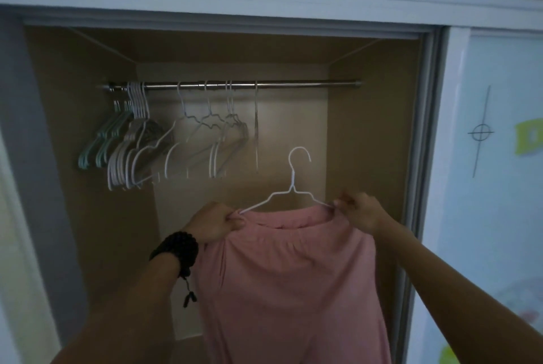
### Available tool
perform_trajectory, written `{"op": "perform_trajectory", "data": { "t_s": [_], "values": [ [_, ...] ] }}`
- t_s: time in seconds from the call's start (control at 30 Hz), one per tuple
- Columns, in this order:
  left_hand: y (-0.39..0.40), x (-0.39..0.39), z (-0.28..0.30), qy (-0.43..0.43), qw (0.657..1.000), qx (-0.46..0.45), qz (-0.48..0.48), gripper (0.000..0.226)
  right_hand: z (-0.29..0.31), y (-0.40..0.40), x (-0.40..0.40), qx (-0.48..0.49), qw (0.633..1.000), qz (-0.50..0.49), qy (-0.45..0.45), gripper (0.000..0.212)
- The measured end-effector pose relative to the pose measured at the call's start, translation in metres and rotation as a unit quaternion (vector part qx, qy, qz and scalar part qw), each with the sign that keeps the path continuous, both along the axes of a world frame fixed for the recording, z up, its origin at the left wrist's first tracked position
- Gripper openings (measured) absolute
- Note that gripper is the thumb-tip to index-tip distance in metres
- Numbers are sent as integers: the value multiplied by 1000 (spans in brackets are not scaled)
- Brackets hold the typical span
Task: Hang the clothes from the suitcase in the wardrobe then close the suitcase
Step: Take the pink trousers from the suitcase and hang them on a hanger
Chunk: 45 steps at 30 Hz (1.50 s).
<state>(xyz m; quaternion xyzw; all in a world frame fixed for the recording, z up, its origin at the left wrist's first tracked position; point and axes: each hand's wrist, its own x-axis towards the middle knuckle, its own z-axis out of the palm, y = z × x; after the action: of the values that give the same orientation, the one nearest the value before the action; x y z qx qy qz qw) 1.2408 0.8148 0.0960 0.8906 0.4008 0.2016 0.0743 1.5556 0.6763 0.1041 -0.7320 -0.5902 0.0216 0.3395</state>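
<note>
Two bare forearms reach up from the lower edge of the view, the left one wearing a black beaded bracelet (176,249) with a short dangling tassel. Between the hands hangs a soft pink knit garment (291,284), its gathered upper edge stretched across a thin white wire hanger (289,191); the cloth falls in loose folds out of the bottom of the view. The left hand (213,221) pinches the garment's edge together with the hanger's left shoulder tip. The right hand (357,211) pinches the edge at the hanger's right shoulder tip. The hands are held apart by the hanger's span. The hanger's hook rises above and between the hands, below the chrome metal wardrobe rail (282,84) and not touching it. Above and to the left of the left hand, a row of bare white and grey hangers (188,140) hangs from the rail, with a few pale green hangers (101,143) at its far left end. To the right of the right hand stands a white-framed sliding door (496,187) bearing a drawn circle crossed by lines and blurred coloured stickers; no writing is legible.
</note>
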Motion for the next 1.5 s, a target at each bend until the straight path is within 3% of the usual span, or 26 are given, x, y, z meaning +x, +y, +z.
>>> {"op": "perform_trajectory", "data": {
  "t_s": [0.07, 0.2, 0.3, 0.4, 0.47, 0.6, 0.7, 0.77, 1.0, 1.23, 1.5],
  "values": [
    [-6, 12, 9, -39, 998, -19, 36, 27, 8, 1, -6, -8, 1000, -2, 14, 25],
    [-16, 43, 18, -175, 971, -158, 30, 21, 20, 2, -20, 1, 1000, -14, 19, 32],
    [-30, 74, 26, -349, 890, -294, -5, 17, 25, 4, -24, -4, 999, -29, 39, 38],
    [-39, 112, 51, -454, 810, -368, -45, 25, 33, 11, -17, 26, 996, -36, 73, 38],
    [-33, 136, 70, -484, 782, -389, -54, 23, 42, 18, -7, 47, 993, -32, 105, 37],
    [-11, 172, 105, -512, 767, -381, -68, 27, 58, 35, 20, 82, 984, -23, 159, 30],
    [15, 192, 126, -497, 793, -347, -57, 35, 72, 58, 48, 101, 979, -22, 174, 24],
    [29, 207, 139, -490, 811, -317, -46, 27, 84, 74, 69, 111, 976, -20, 187, 30],
    [61, 280, 169, -488, 835, -253, -11, 20, 116, 130, 126, 164, 947, 25, 277, 32],
    [67, 318, 138, -423, 870, -252, 20, 23, 105, 178, 151, 165, 903, 63, 391, 29],
    [56, 305, 104, -383, 899, -214, 24, 25, 72, 168, 142, 100, 913, 83, 388, 43]
  ]
}}
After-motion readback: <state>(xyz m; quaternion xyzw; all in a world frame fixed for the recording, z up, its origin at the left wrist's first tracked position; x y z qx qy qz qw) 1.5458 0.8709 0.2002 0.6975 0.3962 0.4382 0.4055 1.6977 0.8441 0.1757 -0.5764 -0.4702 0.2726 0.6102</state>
